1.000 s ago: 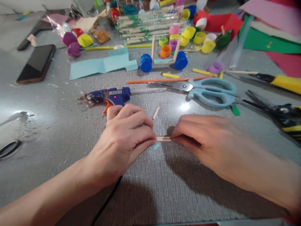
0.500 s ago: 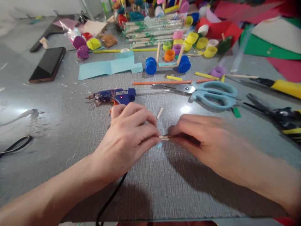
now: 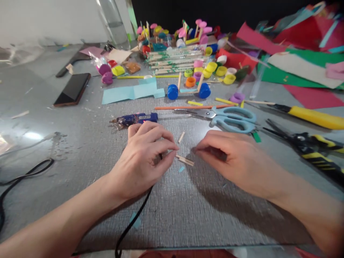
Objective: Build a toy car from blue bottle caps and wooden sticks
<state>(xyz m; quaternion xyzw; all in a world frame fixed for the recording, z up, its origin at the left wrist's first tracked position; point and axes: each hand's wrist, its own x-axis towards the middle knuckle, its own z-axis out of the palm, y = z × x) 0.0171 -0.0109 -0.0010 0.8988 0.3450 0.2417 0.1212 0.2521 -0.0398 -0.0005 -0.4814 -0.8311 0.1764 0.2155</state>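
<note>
Two thin pale wooden stick pieces (image 3: 185, 161) lie side by side on the grey table between my hands. My left hand (image 3: 149, 156) hovers beside their left end, its thumb and index fingertips slightly apart and holding nothing visible. To the right, my right hand (image 3: 228, 152) is bent with thumb and index tips brought together; no object shows in them, and it is clear of the sticks. A single short stick piece (image 3: 181, 137) lies just beyond, and a small light-blue scrap (image 3: 181, 169) just nearer. Behind my left hand lies a blue glue gun (image 3: 137, 120), partly hidden.
Light-blue scissors (image 3: 233, 118) and an orange stick (image 3: 182, 107) lie ahead. Beyond stands a small frame with blue caps (image 3: 172, 92). Pliers (image 3: 303, 141) and a yellow-handled tool (image 3: 317, 116) lie right, a phone (image 3: 72, 89) left. A black cord (image 3: 134, 218) runs under my left wrist.
The two stick pieces, held between both hands' fingertips before, now lie free on the table at a slight angle. My fingers have drawn off them. The camera view has tilted up.
</note>
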